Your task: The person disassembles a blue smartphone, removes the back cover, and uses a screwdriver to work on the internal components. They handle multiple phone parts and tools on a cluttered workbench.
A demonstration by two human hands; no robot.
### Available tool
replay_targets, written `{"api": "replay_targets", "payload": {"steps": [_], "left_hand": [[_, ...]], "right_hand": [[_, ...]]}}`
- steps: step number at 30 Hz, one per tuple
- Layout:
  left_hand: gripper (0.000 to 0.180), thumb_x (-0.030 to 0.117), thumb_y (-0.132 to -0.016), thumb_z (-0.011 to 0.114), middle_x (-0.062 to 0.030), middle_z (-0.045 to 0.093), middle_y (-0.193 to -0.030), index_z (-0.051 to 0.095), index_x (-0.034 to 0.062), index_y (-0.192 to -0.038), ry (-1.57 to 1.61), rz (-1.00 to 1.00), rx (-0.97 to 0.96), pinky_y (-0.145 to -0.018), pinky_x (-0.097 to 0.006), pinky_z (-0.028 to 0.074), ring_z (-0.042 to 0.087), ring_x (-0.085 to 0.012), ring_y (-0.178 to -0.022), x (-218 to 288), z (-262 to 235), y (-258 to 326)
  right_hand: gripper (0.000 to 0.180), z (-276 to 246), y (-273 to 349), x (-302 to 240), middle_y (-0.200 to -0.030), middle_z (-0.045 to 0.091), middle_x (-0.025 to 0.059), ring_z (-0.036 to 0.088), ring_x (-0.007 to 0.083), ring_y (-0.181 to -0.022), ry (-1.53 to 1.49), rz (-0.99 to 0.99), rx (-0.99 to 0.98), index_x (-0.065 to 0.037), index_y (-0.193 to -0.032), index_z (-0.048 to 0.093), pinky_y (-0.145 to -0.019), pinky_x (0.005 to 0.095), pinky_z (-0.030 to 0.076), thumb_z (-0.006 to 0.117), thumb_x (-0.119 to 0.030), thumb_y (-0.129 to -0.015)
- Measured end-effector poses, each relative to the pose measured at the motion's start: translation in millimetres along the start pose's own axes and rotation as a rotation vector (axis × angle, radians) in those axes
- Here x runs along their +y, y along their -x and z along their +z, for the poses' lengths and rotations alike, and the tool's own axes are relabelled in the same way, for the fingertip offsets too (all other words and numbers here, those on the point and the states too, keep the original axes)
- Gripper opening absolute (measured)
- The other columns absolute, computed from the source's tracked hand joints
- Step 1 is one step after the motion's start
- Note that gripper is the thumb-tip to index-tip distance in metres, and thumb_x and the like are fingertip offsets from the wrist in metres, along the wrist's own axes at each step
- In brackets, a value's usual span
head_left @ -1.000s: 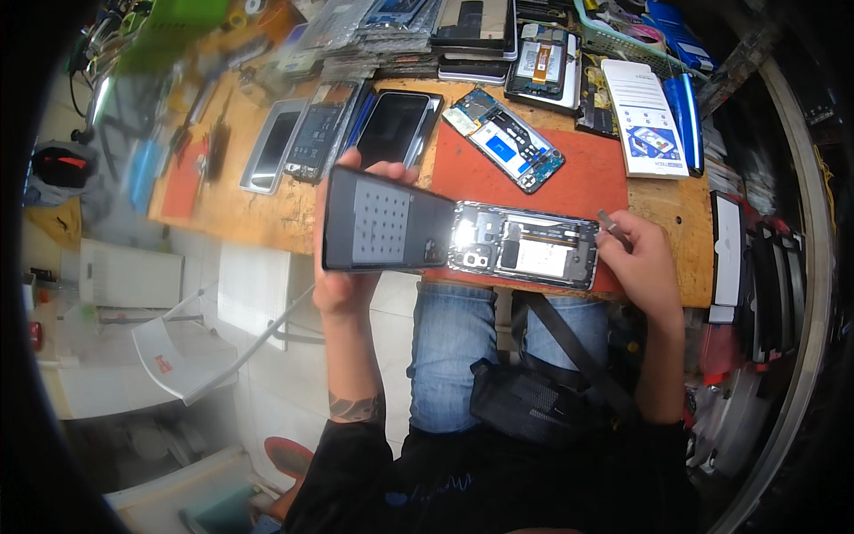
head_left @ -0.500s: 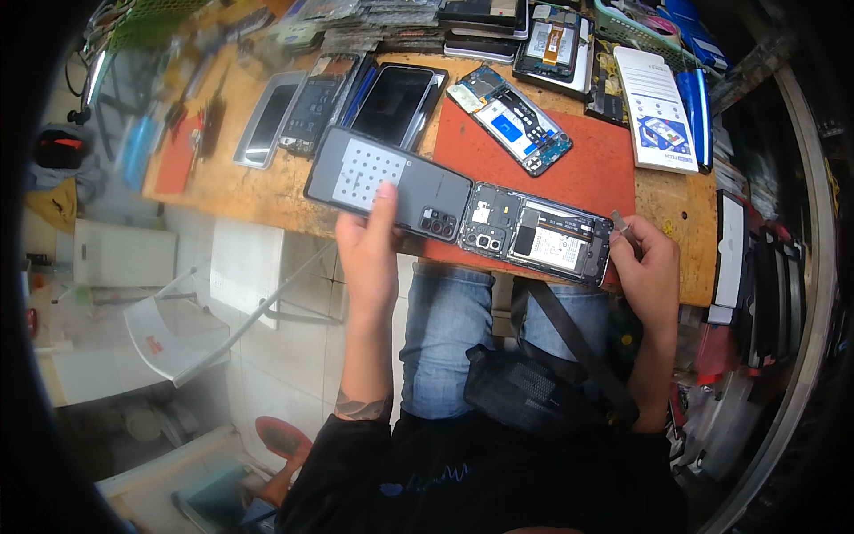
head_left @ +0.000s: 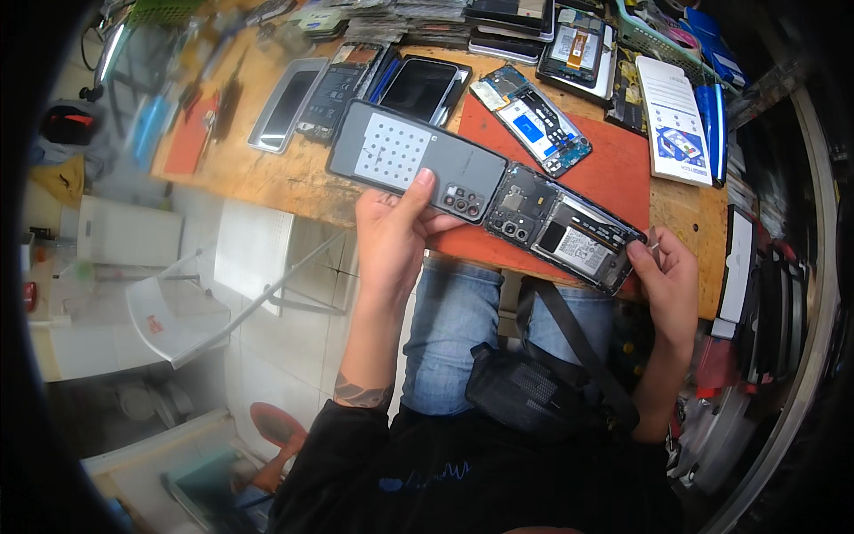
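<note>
The grey back cover [head_left: 454, 160] conceals most of the left hand's [head_left: 396, 227] fingers. The right hand's [head_left: 669, 276] fingertips are partly concealed at the end of the open phone [head_left: 525, 205]; the thin metal piece [head_left: 655, 238] between those fingers is mostly obscured. Left of the right thumb, the label [head_left: 583, 251] print is too small to read. Beyond the left fingers, stacked packets [head_left: 436, 18] are cut off by the upper edge; farther left, a red item [head_left: 191, 133] is blurred.
</note>
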State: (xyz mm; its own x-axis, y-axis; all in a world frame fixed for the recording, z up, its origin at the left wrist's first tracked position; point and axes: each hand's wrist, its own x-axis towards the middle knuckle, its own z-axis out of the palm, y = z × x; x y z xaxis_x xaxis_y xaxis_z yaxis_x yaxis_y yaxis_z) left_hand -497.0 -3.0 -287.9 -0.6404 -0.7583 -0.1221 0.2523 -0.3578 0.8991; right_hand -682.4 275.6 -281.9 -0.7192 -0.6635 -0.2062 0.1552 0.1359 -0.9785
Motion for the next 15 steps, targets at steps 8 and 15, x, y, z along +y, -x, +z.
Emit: {"api": "replay_targets", "payload": {"steps": [8,15], "left_hand": [[0.025,0.015,-0.110,0.068,-0.0165,0.079,-0.106,0.065,-0.0046,-0.126,0.046,0.168,0.039,-0.069,-0.033,0.071,0.082,-0.0210,-0.082,16,-19,-18],[0.033,0.016,-0.109,0.071,-0.0129,0.081,-0.113,0.065,-0.0036,-0.136,-0.356,0.175,-0.041,-0.073,-0.027,0.062,0.079,-0.0132,-0.092,46,-34,-42]], "right_hand": [[0.018,-16,17,3,-0.083,0.064,-0.0059,0.046,-0.0024,-0.062,-0.037,-0.073,0.068,-0.001,-0.118,0.063,-0.053,0.0182,0.031,0.069,-0.016,-0.111],[0.022,-26,15,15,-0.097,0.073,0.0020,0.034,-0.0021,-0.052,-0.255,-0.076,0.093,0.004,-0.126,0.063,-0.048,0.0188,0.023,0.065,-0.012,-0.112]]}}
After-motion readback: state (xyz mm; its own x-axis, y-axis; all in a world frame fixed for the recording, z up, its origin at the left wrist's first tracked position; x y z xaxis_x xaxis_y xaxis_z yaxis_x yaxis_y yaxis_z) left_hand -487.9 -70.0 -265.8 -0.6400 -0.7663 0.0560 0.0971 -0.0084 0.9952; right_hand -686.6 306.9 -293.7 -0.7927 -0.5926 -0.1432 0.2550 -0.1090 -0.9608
